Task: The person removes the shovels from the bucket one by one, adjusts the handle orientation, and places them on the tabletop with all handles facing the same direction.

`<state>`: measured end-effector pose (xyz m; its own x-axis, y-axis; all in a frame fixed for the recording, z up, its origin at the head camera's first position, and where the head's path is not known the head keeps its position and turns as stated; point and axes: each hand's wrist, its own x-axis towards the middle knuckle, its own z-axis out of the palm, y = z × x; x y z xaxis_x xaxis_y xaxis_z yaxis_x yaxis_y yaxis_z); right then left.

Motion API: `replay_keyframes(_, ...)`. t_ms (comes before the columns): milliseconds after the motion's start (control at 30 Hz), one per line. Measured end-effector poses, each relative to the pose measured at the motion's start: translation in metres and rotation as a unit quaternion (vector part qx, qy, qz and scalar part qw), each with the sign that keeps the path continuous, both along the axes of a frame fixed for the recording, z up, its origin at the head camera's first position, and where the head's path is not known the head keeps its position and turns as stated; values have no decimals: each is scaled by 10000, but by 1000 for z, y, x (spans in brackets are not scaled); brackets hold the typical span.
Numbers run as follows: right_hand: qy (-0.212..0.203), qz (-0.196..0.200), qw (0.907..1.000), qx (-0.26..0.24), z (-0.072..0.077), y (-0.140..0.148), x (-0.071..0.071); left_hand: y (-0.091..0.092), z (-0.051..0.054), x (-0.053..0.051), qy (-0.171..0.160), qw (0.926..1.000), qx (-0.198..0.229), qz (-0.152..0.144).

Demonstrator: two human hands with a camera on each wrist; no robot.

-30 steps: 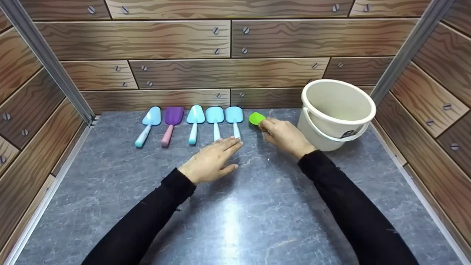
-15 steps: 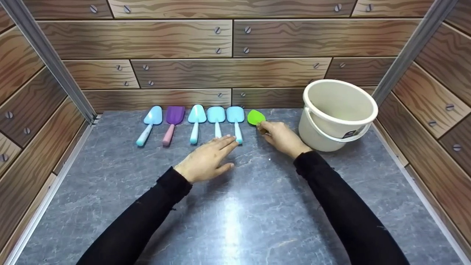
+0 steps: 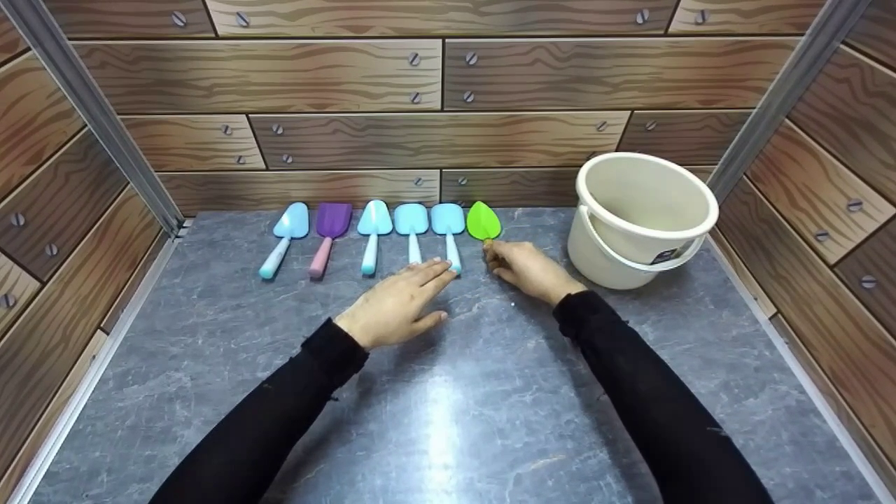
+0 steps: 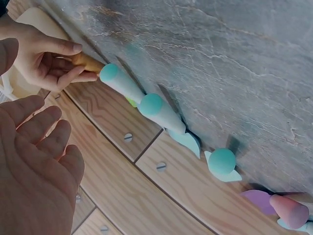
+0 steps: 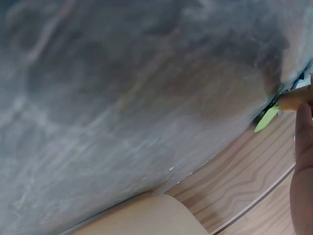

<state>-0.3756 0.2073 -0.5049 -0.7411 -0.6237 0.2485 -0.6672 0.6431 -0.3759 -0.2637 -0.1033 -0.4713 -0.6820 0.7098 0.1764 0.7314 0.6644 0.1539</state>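
Observation:
My right hand (image 3: 535, 269) pinches the wooden-looking handle of a toy shovel with a leaf-shaped green blade (image 3: 484, 221). That blade points at the back wall, at the right end of a row of shovels. In the left wrist view the brown handle (image 4: 88, 63) shows between the right thumb and fingers. My left hand (image 3: 395, 304) is flat with its fingers extended, over the lower handles of two square-bladed light blue shovels (image 3: 447, 218). Further left lie a pointed light blue shovel (image 3: 374, 218), a purple shovel (image 3: 333, 218) with a pink handle, and another light blue shovel (image 3: 291, 220).
A cream bucket (image 3: 609, 255) with its handle hanging down stands at the right, beside my right hand. Wood-patterned walls (image 3: 350, 77) enclose the grey marbled tabletop (image 3: 231, 329) at the back and sides.
The green shovel has turned from slanting to nearly straight, its blade now pointing at the back wall. My right hand has shifted slightly left and nearer. The left hand has barely moved.

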Motion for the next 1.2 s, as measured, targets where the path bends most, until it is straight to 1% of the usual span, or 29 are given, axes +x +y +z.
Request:
replay_keyframes(133,91,130,9999,64,5,0,2,0,0,-1,-14,10000,27,1)
replay_keyframes(267,203,180,9996,10,19,1,3,2,1,-1,-32,10000,64,-10)
replay_keyframes(433,417,-54,9991,89,48,4,8,5,2,-2,-3,9999,123,22)
replay_keyframes(600,524,-251,9980,249,81,6,13,10,2,-3,-29,9998,174,32)
replay_keyframes(700,550,-372,9976,189,100,11,15,13,4,-3,-73,9994,343,37)
replay_keyframes(867,551,-611,9966,-31,131,27,13,18,8,-3,-79,9981,594,123)
replay_keyframes(967,445,-900,9949,-32,147,42,10,21,10,-3,-95,9973,696,189)
replay_keyframes(1100,179,-1372,9904,-36,164,67,6,26,12,-3,-125,9959,865,250)
replay_keyframes(1200,152,-1591,9871,-61,171,84,3,30,13,-3,-112,9951,938,275)
